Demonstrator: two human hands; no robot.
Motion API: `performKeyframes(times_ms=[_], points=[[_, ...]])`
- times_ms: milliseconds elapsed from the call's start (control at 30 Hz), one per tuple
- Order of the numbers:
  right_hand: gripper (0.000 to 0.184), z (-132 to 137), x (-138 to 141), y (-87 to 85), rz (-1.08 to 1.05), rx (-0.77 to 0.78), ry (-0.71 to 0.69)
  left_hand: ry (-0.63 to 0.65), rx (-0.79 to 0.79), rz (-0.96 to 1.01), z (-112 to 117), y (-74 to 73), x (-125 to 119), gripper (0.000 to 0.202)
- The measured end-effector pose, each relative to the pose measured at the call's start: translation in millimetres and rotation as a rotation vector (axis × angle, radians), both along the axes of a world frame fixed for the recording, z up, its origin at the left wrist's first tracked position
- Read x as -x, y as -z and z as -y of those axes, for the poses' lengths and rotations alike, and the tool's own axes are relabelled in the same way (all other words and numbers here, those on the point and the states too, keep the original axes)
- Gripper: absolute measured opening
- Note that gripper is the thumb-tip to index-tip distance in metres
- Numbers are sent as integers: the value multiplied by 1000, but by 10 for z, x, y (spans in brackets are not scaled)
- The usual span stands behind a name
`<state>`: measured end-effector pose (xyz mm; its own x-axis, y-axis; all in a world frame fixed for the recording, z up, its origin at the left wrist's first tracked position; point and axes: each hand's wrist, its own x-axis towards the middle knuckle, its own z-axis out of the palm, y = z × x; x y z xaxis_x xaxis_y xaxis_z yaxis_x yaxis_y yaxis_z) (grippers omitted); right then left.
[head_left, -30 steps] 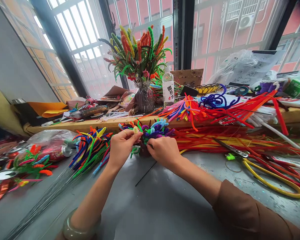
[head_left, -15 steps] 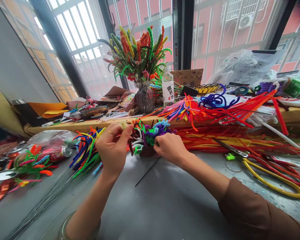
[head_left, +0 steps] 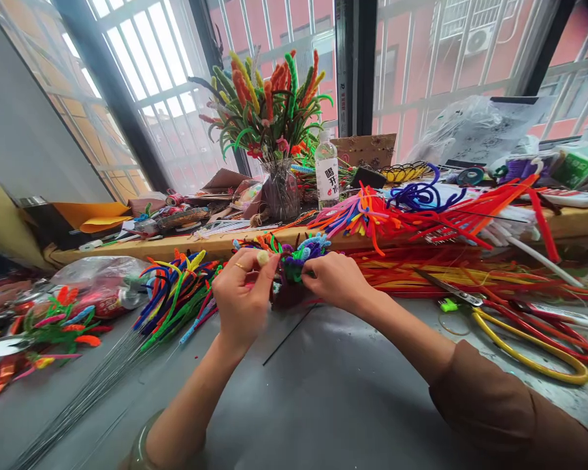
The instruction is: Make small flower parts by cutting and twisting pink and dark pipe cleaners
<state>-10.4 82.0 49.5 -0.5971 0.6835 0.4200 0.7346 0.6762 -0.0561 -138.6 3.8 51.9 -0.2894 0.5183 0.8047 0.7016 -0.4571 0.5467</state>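
Note:
A small bunch of curled pipe-cleaner pieces [head_left: 301,251], purple, green, blue and white, stands on the grey table [head_left: 323,405] between my hands. My left hand [head_left: 242,297] is closed, pinching a small pale yellow fuzzy tip [head_left: 263,257] between thumb and fingers at the bunch's left side. A ring shows on one finger. My right hand [head_left: 336,281] is closed on the right side of the bunch, fingers pressed into it. A thin dark wire [head_left: 287,333] lies on the table just below the hands.
Loose pipe cleaners [head_left: 176,294] lie left of my hands and a red and yellow heap [head_left: 445,267] to the right. Yellow-handled scissors [head_left: 524,343] lie at right. Thin wires [head_left: 78,398] fan out at lower left. A vase of pipe-cleaner flowers [head_left: 274,124] and a bottle [head_left: 326,173] stand on the sill.
My left hand drew away up and left with the pale yellow tip, then came back to the bunch. My right hand stayed on the bunch, shifting slightly.

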Motion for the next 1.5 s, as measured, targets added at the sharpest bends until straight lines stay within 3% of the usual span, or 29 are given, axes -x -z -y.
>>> performKeyframes(times_ms=[200,400,667,767,900,1233,1500], points=[[25,-13,1,2,-16,11,-9,-142,36,-28,13,6,24,21],[26,-39,-13,-1,-91,73,-13,-133,42,-111,-25,16,23,15],[22,-26,43,129,-118,-5,36,95,455,-151,-282,-140,209,15],[20,49,84,200,-44,-116,6,239,543,-171,-382,-252,266,15],[19,123,154,267,29,-199,-17,307,608,-183,-437,-343,279,13],[20,91,158,210,128,-214,-30,348,601,-186,-457,-277,307,13],[26,53,161,257,109,-249,6,302,545,-193,-477,-242,290,14]])
